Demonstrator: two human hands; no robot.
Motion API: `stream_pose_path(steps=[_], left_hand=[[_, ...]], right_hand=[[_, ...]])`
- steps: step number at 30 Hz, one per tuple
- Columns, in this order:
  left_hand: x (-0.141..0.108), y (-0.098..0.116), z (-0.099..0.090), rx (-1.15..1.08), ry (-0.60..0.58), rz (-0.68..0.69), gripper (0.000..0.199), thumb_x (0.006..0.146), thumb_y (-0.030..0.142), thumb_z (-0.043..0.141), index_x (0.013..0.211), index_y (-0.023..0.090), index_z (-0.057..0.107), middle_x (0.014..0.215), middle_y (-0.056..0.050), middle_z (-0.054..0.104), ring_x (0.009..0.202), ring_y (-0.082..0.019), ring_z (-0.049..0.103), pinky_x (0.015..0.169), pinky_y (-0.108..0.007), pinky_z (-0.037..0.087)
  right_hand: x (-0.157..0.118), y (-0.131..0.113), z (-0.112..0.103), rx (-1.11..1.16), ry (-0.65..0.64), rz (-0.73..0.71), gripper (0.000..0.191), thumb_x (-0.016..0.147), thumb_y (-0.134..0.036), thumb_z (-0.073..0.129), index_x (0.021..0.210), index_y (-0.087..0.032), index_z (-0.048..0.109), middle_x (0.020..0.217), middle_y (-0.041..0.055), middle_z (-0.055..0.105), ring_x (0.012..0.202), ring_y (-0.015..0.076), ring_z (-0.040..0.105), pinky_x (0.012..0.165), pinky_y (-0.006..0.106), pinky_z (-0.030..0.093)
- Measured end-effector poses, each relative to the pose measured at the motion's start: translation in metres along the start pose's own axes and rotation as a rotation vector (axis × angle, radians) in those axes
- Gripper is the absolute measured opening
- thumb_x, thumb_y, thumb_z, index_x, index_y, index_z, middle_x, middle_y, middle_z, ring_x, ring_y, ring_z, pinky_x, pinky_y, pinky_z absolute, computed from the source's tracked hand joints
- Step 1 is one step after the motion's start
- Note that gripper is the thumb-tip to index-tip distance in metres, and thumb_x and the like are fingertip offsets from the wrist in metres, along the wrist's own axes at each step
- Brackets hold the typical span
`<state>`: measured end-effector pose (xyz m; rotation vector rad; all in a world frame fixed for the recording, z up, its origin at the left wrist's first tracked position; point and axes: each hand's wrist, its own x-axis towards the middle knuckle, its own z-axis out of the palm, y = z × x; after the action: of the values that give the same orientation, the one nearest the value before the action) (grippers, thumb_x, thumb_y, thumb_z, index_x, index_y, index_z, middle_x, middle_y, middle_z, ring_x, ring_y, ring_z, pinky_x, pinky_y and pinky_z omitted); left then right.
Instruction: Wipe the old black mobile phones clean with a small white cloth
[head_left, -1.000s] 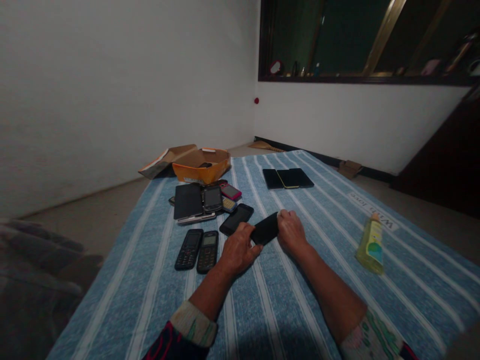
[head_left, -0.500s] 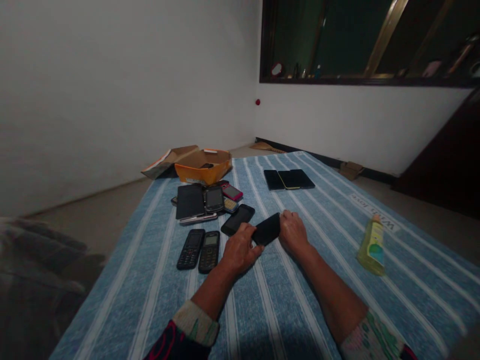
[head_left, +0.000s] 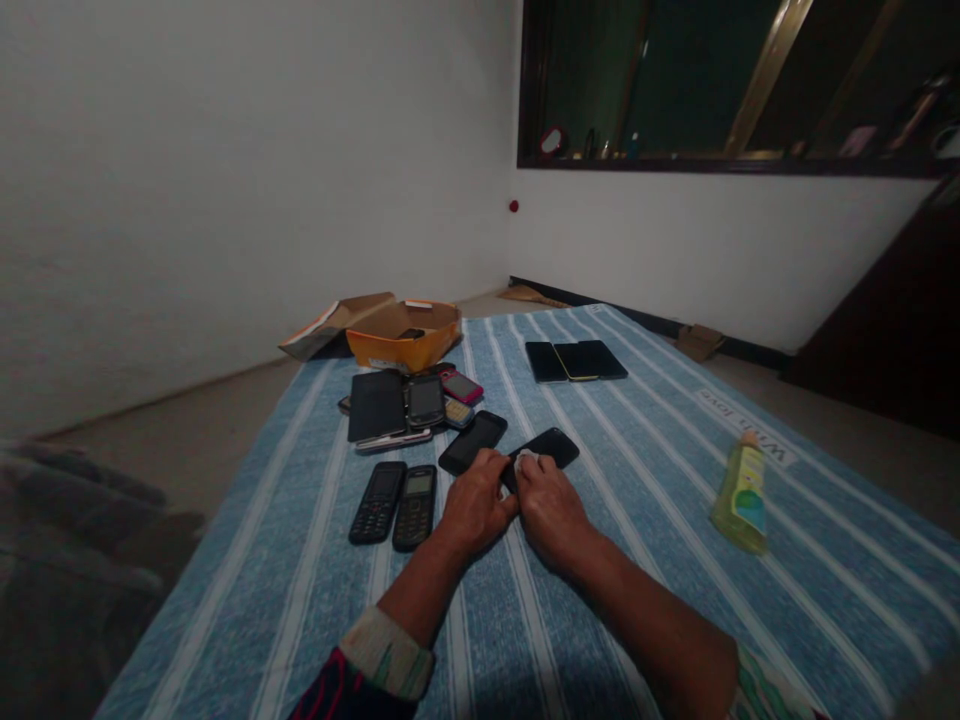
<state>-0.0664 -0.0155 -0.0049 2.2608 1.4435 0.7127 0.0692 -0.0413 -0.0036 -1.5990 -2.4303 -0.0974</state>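
My left hand [head_left: 478,510] grips the near-left end of a black smartphone [head_left: 553,446], thumb and fingers on its edges. Over that phone's left part, my right hand [head_left: 551,505] is closed on a small white wipe [head_left: 525,457], pressed against the dark screen. Most of the wipe is hidden under the fingers. Just beyond my left hand lies another dark smartphone [head_left: 472,442]. Two black keypad phones, one farther left [head_left: 377,502] and one nearer my hand [head_left: 415,508], rest side by side to the left of my left forearm.
A pile of old phones [head_left: 379,405] lies at the left, before an open orange cardboard box [head_left: 405,345]. Several dark phones [head_left: 576,360] sit in a row farther back. A bottle of yellow-green liquid [head_left: 741,500] stands at right on the striped blue cloth [head_left: 637,620].
My right hand has moved left from the phone's far right end onto its screen, with the white wipe now showing. My left hand keeps hold of the phone's left end.
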Motion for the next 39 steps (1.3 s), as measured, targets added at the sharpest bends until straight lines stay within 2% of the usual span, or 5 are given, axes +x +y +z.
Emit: stream_pose_path(steps=[6, 13, 28, 33, 39], left_hand=[[-0.001, -0.002, 0.001, -0.005, -0.002, -0.007, 0.032, 0.074, 0.025, 0.065, 0.105, 0.019, 0.058, 0.105, -0.004, 0.055, 0.073, -0.015, 0.058, 0.066, -0.027, 0.045], [-0.001, -0.005, 0.003, -0.014, -0.010, -0.008, 0.034, 0.074, 0.026, 0.066, 0.106, 0.018, 0.058, 0.107, -0.004, 0.055, 0.075, -0.015, 0.058, 0.064, -0.026, 0.044], [-0.001, -0.003, 0.004, -0.013, 0.017, -0.009, 0.039, 0.073, 0.021, 0.063, 0.111, 0.017, 0.056, 0.106, -0.005, 0.055, 0.070, -0.013, 0.057, 0.064, -0.027, 0.045], [0.000, 0.000, 0.001, -0.036, 0.004, -0.010, 0.030, 0.075, 0.023, 0.059, 0.104, 0.017, 0.058, 0.099, -0.003, 0.054, 0.068, -0.013, 0.056, 0.066, -0.027, 0.046], [0.001, -0.001, 0.002, -0.046, 0.016, 0.005, 0.026, 0.076, 0.024, 0.059, 0.101, 0.018, 0.058, 0.096, -0.002, 0.052, 0.068, -0.013, 0.055, 0.064, -0.026, 0.045]], right_hand=[[-0.001, 0.036, -0.011, 0.091, -0.028, 0.082, 0.042, 0.087, -0.001, 0.040, 0.125, -0.008, 0.058, 0.126, 0.0135, 0.055, 0.112, 0.0243, 0.045, 0.096, 0.031, 0.039], [0.003, 0.068, -0.010, 0.054, -0.052, 0.189, 0.042, 0.085, 0.002, 0.039, 0.114, -0.014, 0.064, 0.119, 0.0103, 0.059, 0.105, 0.0224, 0.047, 0.087, 0.028, 0.040], [-0.002, 0.015, -0.013, 0.096, -0.080, 0.029, 0.033, 0.083, -0.001, 0.044, 0.109, -0.009, 0.063, 0.113, 0.0135, 0.058, 0.102, 0.0259, 0.046, 0.086, 0.034, 0.045], [-0.007, 0.009, -0.017, 0.161, -0.101, -0.035, 0.039, 0.075, 0.003, 0.046, 0.109, -0.009, 0.062, 0.111, 0.0137, 0.058, 0.103, 0.0255, 0.046, 0.087, 0.034, 0.045], [-0.003, 0.013, -0.019, 0.184, -0.099, -0.103, 0.033, 0.085, 0.000, 0.043, 0.104, -0.013, 0.065, 0.104, 0.0099, 0.061, 0.099, 0.0222, 0.049, 0.079, 0.030, 0.045]])
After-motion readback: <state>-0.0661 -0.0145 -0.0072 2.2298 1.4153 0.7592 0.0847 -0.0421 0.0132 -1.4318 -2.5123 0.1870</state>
